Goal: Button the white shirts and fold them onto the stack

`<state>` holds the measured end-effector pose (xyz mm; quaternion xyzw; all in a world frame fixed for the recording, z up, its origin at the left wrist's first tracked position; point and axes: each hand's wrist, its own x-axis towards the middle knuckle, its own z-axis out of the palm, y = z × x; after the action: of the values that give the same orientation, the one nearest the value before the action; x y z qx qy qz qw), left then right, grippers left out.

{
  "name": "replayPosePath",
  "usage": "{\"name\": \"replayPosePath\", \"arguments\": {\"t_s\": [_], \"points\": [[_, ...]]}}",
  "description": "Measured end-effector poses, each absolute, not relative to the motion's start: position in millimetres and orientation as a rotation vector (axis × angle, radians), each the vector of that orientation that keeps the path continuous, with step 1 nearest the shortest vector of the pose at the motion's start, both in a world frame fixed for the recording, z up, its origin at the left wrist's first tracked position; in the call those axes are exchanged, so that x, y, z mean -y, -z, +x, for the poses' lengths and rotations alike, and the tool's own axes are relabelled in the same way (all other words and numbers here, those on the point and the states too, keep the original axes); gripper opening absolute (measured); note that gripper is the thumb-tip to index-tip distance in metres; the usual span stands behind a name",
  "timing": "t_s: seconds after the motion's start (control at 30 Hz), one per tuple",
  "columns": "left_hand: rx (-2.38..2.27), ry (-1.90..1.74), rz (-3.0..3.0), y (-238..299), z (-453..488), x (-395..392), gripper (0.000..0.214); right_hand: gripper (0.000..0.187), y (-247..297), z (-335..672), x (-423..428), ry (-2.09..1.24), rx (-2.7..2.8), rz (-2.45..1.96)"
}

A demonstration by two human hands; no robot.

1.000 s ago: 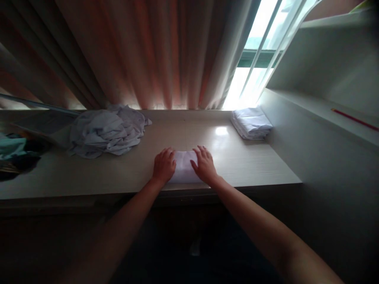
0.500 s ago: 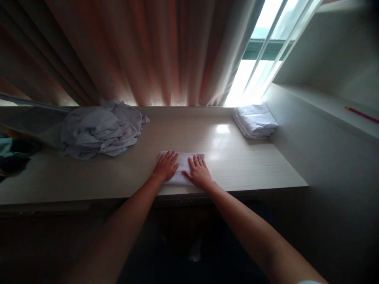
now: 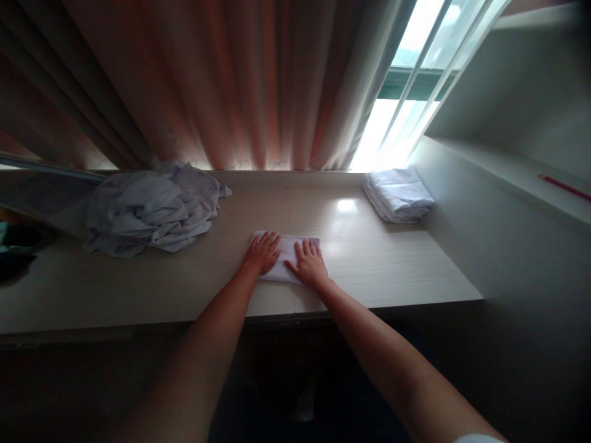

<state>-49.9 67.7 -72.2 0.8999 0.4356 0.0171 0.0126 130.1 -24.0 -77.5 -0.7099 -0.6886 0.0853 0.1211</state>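
A folded white cloth [image 3: 287, 253] lies flat near the front edge of the pale desk [image 3: 194, 289]. My left hand [image 3: 262, 253] rests palm down on the cloth's left part, its fingers stretched out. On the right part my right hand [image 3: 309, 263] lies flat too, thumb spread inward. Both hands touch the cloth, and a strip of it shows between them. Part of the cloth is hidden under the palms.
A crumpled heap of white cloth [image 3: 154, 209] sits at the back left. A neat stack of folded white cloths [image 3: 398, 194] stands at the back right, beside the side panel [image 3: 462, 215]. Curtains [image 3: 221, 86] hang behind the desk. A red pencil-like stick [image 3: 564, 186] lies on the right shelf.
The folded cloth and both hands have shifted slightly away from the desk's front edge. Both hands stay flat on it. The camera view has tilted a little.
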Motion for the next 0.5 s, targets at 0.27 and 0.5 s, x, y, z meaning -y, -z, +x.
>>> {"name": "replayPosePath", "arguments": {"t_s": [0.27,0.5], "points": [[-1.339,-0.095,2.841,73,-51,-63,0.060,0.086,76,127,31,-0.238,1.982,-2.097],[-1.209,-0.088,2.894,73,-49,-54,0.059,0.084,76,120,59,-0.214,1.903,-2.176]]}}
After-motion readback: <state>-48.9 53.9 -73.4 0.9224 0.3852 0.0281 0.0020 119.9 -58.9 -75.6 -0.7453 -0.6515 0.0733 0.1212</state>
